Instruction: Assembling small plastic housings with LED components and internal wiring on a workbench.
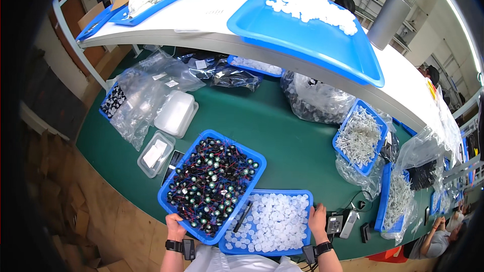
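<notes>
A blue tray [254, 161] heaped with small black parts with silvery-green round ends and thin red and blue wires sits tilted at the near middle of the table. Its near left corner is in my left hand [175, 227], with the fingers closed round the rim. Partly under it on the right lies a second blue tray [297, 192], filled with translucent white round caps [277, 221]. My right hand [317, 220] grips the right rim of that tray, its fingers partly hidden. A black pen-like stick [243, 216] rests on the caps beside the first tray.
A raised white shelf [201, 7] spans the back, bearing a large blue tray [302, 40] of white pieces and a grey cylinder [390, 17]. Plastic containers [175, 113] stand left. Trays of pale pins [360, 136], bags, and cabled devices [349, 224] lie right.
</notes>
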`<state>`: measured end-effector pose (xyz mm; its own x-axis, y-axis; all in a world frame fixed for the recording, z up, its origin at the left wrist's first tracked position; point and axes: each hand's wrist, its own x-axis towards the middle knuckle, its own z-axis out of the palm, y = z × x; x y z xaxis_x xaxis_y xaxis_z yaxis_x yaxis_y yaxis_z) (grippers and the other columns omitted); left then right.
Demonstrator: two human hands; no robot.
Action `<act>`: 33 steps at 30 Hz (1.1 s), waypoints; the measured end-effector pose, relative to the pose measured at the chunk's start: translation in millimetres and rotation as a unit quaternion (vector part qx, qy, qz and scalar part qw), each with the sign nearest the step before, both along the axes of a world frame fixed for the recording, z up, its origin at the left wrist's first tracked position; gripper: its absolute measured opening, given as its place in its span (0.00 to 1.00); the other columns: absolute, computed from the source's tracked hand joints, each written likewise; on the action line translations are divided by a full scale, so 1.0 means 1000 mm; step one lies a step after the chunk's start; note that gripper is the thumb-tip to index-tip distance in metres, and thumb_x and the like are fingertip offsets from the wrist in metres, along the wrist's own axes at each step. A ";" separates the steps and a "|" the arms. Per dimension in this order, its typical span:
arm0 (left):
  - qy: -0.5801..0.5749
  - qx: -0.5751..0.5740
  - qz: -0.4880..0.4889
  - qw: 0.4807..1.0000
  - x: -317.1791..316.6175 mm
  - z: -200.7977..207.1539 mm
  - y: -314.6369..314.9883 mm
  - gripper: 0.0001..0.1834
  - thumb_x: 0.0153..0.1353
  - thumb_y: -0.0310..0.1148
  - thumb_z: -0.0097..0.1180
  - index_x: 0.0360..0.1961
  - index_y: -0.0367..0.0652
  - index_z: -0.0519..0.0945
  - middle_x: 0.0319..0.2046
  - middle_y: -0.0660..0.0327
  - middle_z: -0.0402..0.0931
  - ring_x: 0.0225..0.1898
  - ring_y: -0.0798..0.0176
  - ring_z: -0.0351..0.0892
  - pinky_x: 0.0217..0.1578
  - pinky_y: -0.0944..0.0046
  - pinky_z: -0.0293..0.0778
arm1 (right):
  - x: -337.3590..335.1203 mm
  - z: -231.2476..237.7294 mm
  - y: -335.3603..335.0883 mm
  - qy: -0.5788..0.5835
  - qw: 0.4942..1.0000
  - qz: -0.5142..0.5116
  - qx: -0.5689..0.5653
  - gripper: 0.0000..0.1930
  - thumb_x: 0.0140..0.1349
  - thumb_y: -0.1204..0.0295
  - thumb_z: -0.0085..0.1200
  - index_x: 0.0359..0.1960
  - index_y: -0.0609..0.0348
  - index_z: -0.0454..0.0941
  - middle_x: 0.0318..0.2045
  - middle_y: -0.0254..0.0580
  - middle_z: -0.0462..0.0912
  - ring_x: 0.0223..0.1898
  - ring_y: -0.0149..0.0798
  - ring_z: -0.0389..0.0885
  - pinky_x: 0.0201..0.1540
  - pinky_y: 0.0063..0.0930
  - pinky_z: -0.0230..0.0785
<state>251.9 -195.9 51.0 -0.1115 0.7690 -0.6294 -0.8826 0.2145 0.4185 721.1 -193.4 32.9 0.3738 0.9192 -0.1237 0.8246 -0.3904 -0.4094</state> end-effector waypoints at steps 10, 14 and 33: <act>-0.034 -0.011 0.013 0.999 0.025 -0.038 -0.004 0.29 0.26 0.21 0.43 0.40 0.30 0.71 0.39 0.51 0.74 0.41 0.47 0.74 0.48 0.51 0.69 | -0.012 -0.002 -0.002 0.003 0.998 0.001 -0.070 0.13 0.61 0.67 0.43 0.39 0.67 0.66 0.33 0.62 0.75 0.33 0.61 0.75 0.35 0.47 0.68; -0.037 -0.012 0.017 0.999 0.027 -0.048 0.000 0.30 0.26 0.21 0.43 0.40 0.31 0.72 0.39 0.52 0.74 0.42 0.47 0.73 0.48 0.51 0.68 | -0.002 -0.009 -0.009 -0.041 0.997 -0.063 -0.032 0.12 0.61 0.67 0.43 0.36 0.67 0.66 0.30 0.61 0.76 0.31 0.61 0.75 0.33 0.48 0.67; 0.011 0.014 -0.018 1.000 0.059 0.020 0.031 0.34 0.24 0.21 0.42 0.44 0.32 0.70 0.41 0.53 0.74 0.42 0.48 0.73 0.48 0.51 0.69 | -0.062 0.000 0.032 0.072 0.995 -0.032 -0.065 0.13 0.61 0.65 0.43 0.35 0.65 0.68 0.25 0.63 0.77 0.30 0.63 0.75 0.33 0.52 0.68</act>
<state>311.0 -164.7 70.6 -0.0959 0.7904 -0.6050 -0.8651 0.2344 0.4434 659.1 -161.5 32.8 0.4011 0.8664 -0.2975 0.7320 -0.4984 -0.4644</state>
